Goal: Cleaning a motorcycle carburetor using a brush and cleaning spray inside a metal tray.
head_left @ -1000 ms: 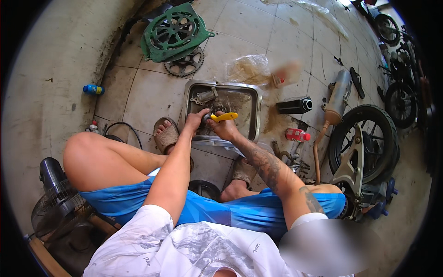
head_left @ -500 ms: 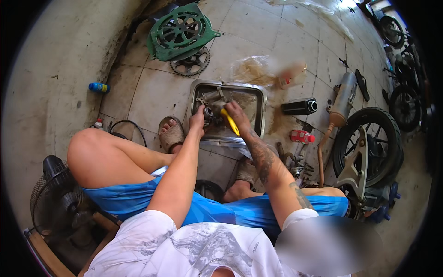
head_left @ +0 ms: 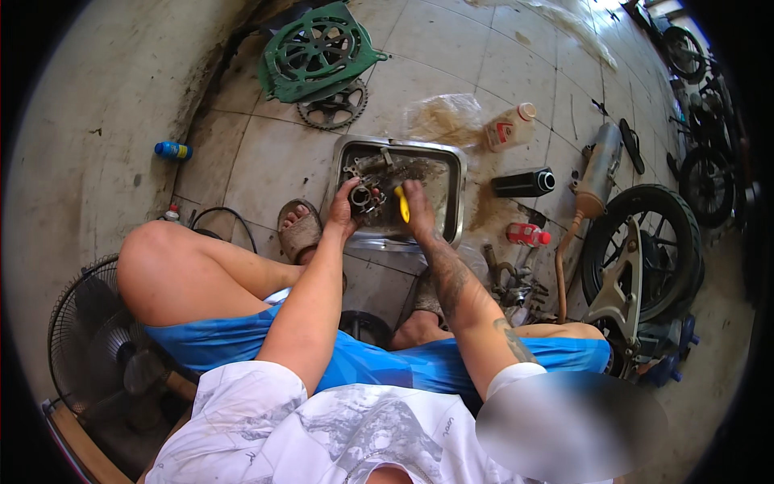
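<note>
- above the steel tray (head_left: pixel 461 181) on the tiled floor (head_left: pixel 266 153), the metal part (head_left: pixel 361 196) was in the left hand (head_left: pixel 343 208), its round hole facing up.
- the yellow-handled tool (head_left: pixel 403 205) lay just to the right of the metal part, with a long axis running roughly front to back, far end leaning slightly left; whether the two touched could not be told.
- the left hand was the nearer one to the metal part, fingers curled narrowly about its side.
- the right hand (head_left: pixel 418 211) held the tool along its thumb side, fingers reaching forward; the tool's working end could not be made out.
</note>
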A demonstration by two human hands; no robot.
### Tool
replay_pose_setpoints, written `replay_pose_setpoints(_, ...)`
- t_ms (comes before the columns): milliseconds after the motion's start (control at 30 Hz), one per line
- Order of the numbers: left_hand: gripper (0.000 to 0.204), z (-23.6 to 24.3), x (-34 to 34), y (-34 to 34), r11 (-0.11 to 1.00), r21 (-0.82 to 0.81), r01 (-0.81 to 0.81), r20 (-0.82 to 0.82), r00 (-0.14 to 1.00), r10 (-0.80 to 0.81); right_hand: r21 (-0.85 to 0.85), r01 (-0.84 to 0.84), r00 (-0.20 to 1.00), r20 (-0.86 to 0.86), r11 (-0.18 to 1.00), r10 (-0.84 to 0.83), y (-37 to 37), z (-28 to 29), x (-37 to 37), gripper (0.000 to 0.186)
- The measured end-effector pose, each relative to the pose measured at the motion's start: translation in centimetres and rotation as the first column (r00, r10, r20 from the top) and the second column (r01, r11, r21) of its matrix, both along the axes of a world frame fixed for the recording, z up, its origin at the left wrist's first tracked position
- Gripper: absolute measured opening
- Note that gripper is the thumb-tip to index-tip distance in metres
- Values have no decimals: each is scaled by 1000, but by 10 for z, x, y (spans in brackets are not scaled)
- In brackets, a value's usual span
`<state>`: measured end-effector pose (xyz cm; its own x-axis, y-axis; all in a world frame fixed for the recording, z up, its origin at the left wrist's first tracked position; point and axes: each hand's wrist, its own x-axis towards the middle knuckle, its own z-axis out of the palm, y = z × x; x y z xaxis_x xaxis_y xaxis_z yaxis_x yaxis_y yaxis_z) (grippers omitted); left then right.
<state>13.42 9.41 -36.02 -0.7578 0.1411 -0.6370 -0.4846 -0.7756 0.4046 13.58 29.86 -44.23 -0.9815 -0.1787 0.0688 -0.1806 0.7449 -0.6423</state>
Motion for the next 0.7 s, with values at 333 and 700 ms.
replay_pose_setpoints(333,48,-19,5,-2,996,-74,-50,146,987,61,-357,51,849,507,933,147,-22,117,-14,32)
replay_pose_setpoints(700,80,-64,10,-25,721,-577,384,302,920,-248,222,-695,697,-27,684,717,-55,143,-8,19)
